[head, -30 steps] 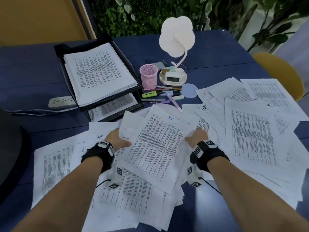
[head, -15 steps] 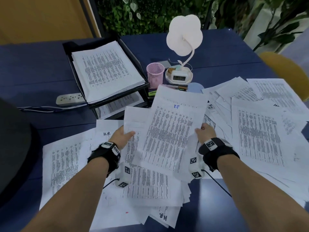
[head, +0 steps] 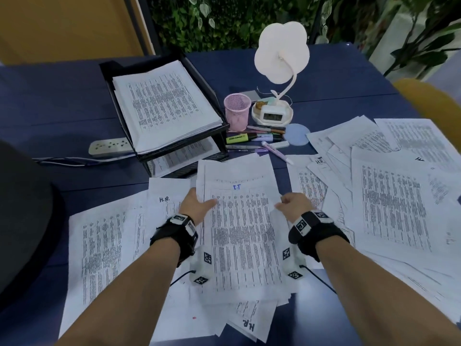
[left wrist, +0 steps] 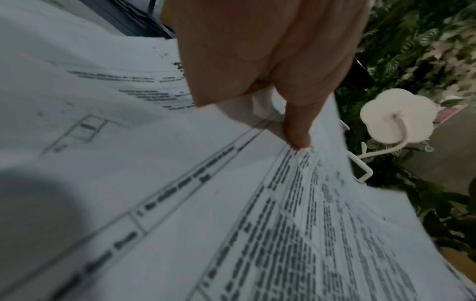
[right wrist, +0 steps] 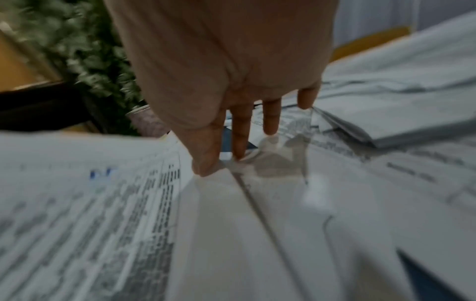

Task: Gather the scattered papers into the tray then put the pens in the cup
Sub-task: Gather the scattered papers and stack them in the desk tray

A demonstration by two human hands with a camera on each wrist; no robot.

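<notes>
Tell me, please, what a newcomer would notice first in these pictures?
First, the white printed papers scattered over the near and right part of the blue table, with the left hand and right hand gripping a bundle marked "I.T" between them. Behind stand a black tray stacked with papers and a white flower-shaped lamp.

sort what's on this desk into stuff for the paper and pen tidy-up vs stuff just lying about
Part of the job:
held paper stack
left hand
right hand
scattered papers
black tray
pens
pink cup

Just lying about:
flower lamp
clock
power strip
blue disc
</notes>
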